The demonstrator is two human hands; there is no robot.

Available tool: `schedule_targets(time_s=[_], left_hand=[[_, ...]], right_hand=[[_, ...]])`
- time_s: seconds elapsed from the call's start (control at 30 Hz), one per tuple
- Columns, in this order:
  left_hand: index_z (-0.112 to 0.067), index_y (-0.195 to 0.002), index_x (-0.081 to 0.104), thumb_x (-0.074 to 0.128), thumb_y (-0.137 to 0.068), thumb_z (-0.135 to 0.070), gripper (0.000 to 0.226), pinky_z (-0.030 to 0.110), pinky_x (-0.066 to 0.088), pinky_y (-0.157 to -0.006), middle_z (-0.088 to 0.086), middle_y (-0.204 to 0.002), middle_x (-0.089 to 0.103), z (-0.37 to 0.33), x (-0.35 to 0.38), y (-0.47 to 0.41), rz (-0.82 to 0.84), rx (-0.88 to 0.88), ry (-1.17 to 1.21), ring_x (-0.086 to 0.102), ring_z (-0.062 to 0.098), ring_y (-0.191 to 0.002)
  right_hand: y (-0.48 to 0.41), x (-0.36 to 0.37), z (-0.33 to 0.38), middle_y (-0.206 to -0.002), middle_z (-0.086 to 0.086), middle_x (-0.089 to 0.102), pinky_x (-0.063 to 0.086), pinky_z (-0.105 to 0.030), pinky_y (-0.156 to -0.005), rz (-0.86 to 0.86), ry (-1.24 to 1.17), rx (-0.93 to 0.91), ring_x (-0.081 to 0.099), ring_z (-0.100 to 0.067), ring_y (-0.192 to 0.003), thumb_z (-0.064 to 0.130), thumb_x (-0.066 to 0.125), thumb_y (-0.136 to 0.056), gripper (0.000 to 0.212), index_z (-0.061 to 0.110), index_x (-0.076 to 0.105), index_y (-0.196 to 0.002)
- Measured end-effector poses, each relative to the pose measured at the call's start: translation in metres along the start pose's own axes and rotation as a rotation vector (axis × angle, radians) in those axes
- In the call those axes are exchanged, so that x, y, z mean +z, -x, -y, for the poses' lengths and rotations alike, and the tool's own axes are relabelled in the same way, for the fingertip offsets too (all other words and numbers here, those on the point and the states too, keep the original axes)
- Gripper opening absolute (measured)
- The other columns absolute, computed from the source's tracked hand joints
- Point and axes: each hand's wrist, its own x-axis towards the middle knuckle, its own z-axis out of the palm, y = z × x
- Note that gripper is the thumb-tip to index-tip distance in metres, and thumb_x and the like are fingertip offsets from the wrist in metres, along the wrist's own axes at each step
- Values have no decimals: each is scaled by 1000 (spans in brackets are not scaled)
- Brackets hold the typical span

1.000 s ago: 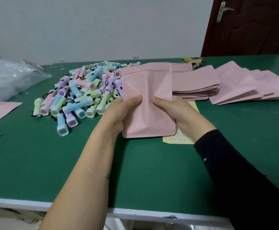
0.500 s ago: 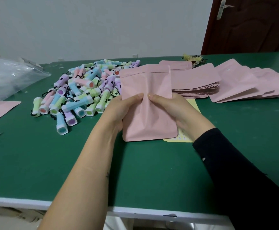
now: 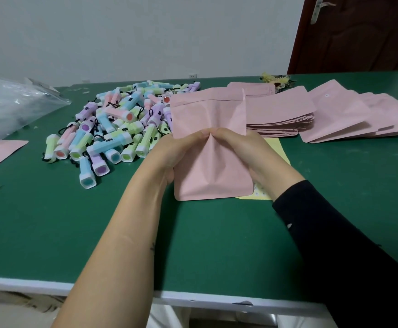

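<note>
Had the pink pouch [image 3: 213, 178] pinched in both hands here: left hand [image 3: 169, 155] on its left edge, right hand [image 3: 250, 152] on its right edge, fingers behind, both thumbs pressed on the front face and almost meeting at mid-height, so the panel creased into a V between them. The pouch was clear of the green table [image 3: 51, 233], held roughly upright and leaning away from me. Its long axis ran from the bottom edge nearest me up to the zip mouth at the far end, so the mouth sat above and beyond the fingers, not at them; my grip was on the waist. I couldn't tell whether the mouth was open: the top edge looked flat, with the right side folded forward. The relation that mattered for the next move, as I read it, was that the pile of pastel flashlights [image 3: 117, 129] lay on the table just left of the pouch, near the left hand, while the right hand was on the far side of the pouch from it. That made left the nearer hand for a pick, and right would have had to hold the pouch alone, probably regripped closer to the mouth. The stack of empty pouches [image 3: 278, 114] sat behind on the right and the yellow sticker sheet [image 3: 276, 147] lay flat under the right hand, neither in the way.
</note>
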Motion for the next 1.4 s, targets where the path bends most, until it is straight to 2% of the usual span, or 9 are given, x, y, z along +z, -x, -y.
schedule_targets(time_s=[0.13,0.5,0.77,0.93,1.0,1.1,1.23,1.33,1.4], left_hand=[[-12,-105,73,80,-78,-33,36,27,58,-71,3,-96,77,-2,0,2,21,0,26,74,20,-87],[-13,-94,75,79,-80,-22,18,16,51,-55,0,-85,77,-3,8,6,-23,66,14,73,12,-71],[-13,-91,75,77,-78,-22,17,30,54,-79,4,-85,77,-4,9,3,-118,52,-14,71,21,-77],[-16,-75,65,75,-80,-20,12,13,39,-44,-10,-49,61,-4,14,5,-119,76,-7,55,6,-41],[-18,-70,61,74,-81,-17,17,10,32,-38,-11,-43,55,-4,15,6,-120,84,-2,49,5,-34],[-17,-79,69,76,-80,-17,7,15,42,-50,-6,-61,67,-4,16,6,-123,88,25,59,10,-51],[-16,-86,72,75,-80,-14,6,34,54,-81,2,-82,74,-4,13,5,-96,85,49,67,22,-77],[-12,-98,72,75,-80,-13,18,42,53,-95,5,-95,76,-4,10,5,-67,69,44,71,27,-93],[-9,-103,72,76,-78,-11,25,44,51,-96,6,-97,77,-4,6,4,-77,69,45,71,26,-91]], right_hand=[[-3,-1,2,-90,-2,77,56,-43,-90,9,-39,59,74,-21,-85,34,78,-66,37,12,75,-96],[-3,3,7,-92,-6,76,52,-47,-96,-36,-13,128,72,-27,-89,34,74,-57,45,9,75,-95],[2,7,9,-87,-4,77,56,-44,-89,-59,-22,116,74,-24,-83,24,73,-76,21,9,76,-92],[1,7,12,-102,-9,74,53,-47,-95,-133,-1,122,70,-29,-95,28,77,-71,45,6,69,-110],[1,7,13,-107,-9,72,52,-47,-97,-145,4,125,68,-29,-99,29,78,-69,58,4,63,-119],[1,6,12,-107,-9,72,52,-46,-96,-151,11,109,68,-29,-100,27,79,-71,55,4,64,-117],[3,5,14,-110,-8,71,54,-45,-94,-167,59,93,68,-29,-100,32,79,-71,62,4,60,-123],[6,4,14,-97,-5,74,59,-34,-79,-178,135,74,71,-23,-87,31,76,-76,41,9,68,-109],[7,4,15,-88,-2,75,56,-25,-64,-166,176,52,71,-18,-79,28,74,-78,25,12,72,-97]])
